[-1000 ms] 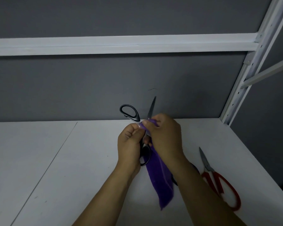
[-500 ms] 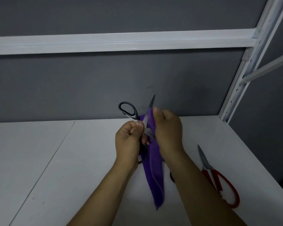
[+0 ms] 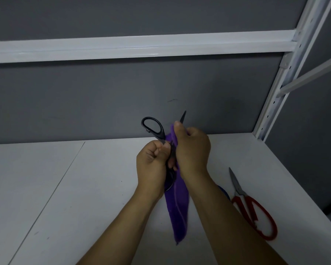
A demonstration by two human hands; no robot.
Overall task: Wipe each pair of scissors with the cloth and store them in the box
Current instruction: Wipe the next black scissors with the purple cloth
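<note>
Head view: white shelf bears red scissors; purple cloth hangs from right hand, fingers curled round it and the blade; left hand fists black scissors; if the cloth slips, the bare tip could nick the thumb; no box visible.

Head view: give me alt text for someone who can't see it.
The left hand grips black-handled scissors while the right hand pinches a purple cloth around the blade, above a white shelf. Red-handled scissors lie on the shelf to the right.
</note>
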